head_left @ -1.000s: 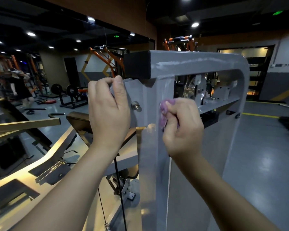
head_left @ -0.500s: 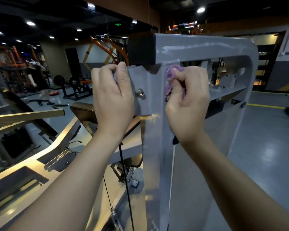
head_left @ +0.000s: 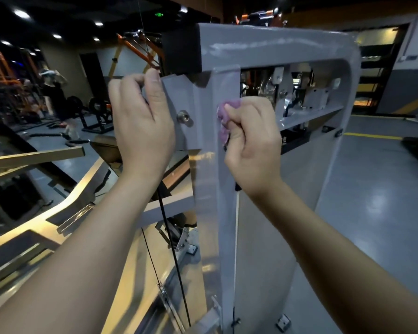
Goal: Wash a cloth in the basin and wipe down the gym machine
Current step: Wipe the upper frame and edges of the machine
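Forearms reach up and forward from the bottom of the view toward a grey gym machine, whose upright post stands in the middle. Everything below is placed relative to that post.

Nearest, on the right face of the post, the right hand has its fingers curled tightly around a bunched purple cloth. The cloth pokes out on the left of the fist and presses against the post, a little below the top corner of the frame.

On the left side of the post, at about the same height, the left hand grips the edge of a grey plate bolted to the post, thumb lying up along the plate's front and the other fingers curled behind its edge. A round metal bolt sits on the plate between the two hands. A black cable hangs down just left of the post, below the left wrist.

Above the hands, the post meets a wide grey top beam with a shiny streak along it and a black cap on its left end. Through the frame opening right of the post, metal parts and a pulley are visible.

Further off to the left of the post, gold-toned machine arms lie low, and beyond them stands a distant person among weight racks. To the right of the post stretches a glossy grey floor with a yellow line.
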The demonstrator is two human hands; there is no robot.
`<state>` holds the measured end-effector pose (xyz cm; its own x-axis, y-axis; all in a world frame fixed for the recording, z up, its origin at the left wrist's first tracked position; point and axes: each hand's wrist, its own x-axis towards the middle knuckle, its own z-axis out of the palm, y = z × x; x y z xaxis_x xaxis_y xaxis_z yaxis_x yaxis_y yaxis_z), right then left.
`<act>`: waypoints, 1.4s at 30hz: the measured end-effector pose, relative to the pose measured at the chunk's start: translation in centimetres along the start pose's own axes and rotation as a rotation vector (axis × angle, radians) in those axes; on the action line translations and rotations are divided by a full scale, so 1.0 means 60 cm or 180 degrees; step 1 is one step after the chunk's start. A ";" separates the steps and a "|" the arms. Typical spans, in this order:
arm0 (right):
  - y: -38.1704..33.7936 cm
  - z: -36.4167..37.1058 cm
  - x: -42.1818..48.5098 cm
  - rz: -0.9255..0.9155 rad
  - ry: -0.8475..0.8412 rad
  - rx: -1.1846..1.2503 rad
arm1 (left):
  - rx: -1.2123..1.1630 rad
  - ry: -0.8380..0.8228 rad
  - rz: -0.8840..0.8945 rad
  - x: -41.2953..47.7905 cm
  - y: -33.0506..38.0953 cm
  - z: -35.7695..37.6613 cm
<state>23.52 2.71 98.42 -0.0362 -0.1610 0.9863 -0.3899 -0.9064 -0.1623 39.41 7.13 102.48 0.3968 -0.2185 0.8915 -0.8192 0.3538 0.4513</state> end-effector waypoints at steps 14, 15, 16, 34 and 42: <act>-0.026 0.008 0.020 0.0299 0.0258 -0.0439 | -0.0039 -0.0306 -0.0101 -0.074 0.012 -0.054; -0.031 0.011 0.030 0.0265 0.0345 -0.0575 | -0.0023 -0.0325 0.0002 -0.080 0.013 -0.056; -0.034 0.014 0.033 0.0238 0.0366 -0.0661 | 0.0022 -0.0339 0.0168 -0.086 0.014 -0.056; 0.019 -0.008 -0.016 -0.0252 -0.0204 0.0182 | 0.0162 -0.0356 -0.0174 -0.117 0.031 -0.006; 0.039 -0.010 0.046 -0.0273 0.0058 0.0526 | 0.0849 -0.0155 -0.0407 -0.122 0.058 0.015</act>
<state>21.97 0.40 100.76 -0.0266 -0.0746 0.9969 -0.2359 -0.9686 -0.0787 33.29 9.12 97.51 0.4888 -0.2915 0.8223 -0.8463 0.0706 0.5281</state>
